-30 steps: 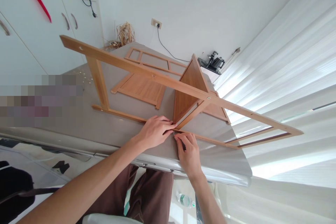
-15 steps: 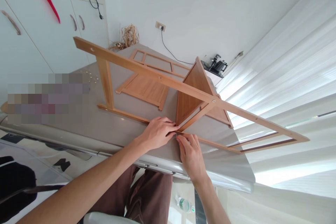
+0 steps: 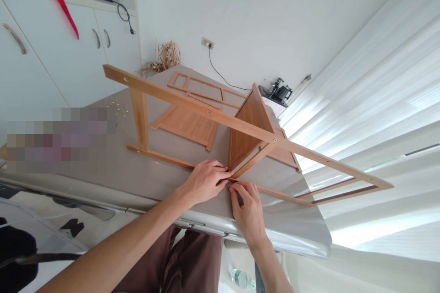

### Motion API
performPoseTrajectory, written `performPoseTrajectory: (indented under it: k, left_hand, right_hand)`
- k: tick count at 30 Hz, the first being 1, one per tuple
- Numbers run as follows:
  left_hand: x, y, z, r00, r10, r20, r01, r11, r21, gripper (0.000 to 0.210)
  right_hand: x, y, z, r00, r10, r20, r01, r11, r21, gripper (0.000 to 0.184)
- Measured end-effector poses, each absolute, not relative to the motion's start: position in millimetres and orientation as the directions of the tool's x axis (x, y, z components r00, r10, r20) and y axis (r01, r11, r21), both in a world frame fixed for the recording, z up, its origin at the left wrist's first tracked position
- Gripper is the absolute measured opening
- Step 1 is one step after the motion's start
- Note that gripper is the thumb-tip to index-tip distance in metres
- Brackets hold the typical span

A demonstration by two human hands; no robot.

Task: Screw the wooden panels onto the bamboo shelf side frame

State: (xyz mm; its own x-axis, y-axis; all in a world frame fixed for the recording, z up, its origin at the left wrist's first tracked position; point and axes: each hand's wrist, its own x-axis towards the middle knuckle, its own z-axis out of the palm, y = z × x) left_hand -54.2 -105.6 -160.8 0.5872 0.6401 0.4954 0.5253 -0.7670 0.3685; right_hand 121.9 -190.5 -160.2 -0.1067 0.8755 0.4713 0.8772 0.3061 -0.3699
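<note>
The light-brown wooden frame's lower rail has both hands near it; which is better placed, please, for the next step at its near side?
Probably the right hand: its bunched fingertips are at the near side of the lower rail, while the left hand seems occupied steadying the joint.

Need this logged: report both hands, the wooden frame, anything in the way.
Left hand gripping wooden frame by its lower rail; right hand pinched beside it, contents unclear. Frame on edge on table. Slatted panel lies flat beyond, away from both hands.
</note>
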Motion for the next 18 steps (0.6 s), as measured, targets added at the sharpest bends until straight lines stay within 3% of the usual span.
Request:
performPoseTrajectory:
  k: [3,10,18]
  left_hand:
    - [-54.0,-105.4,-160.3,0.593,0.632,0.498,0.519,-0.774,0.364,0.025]
    - [-54.1,-105.2,-161.5,0.594,0.632,0.498,0.523,-0.773,0.359,0.025]
    - [-53.5,-102.3,-165.3,0.596,0.637,0.489,0.522,-0.77,0.367,0.027]
  right_hand:
    - [121.0,-190.7,-161.7,-0.047,0.89,0.454,0.863,0.265,-0.431,0.015]
    - [121.4,-193.8,-157.9,-0.065,0.899,0.432,0.855,0.273,-0.44,0.018]
    - [120.7,-192.9,-162.7,-0.078,0.899,0.43,0.893,0.255,-0.371,0.019]
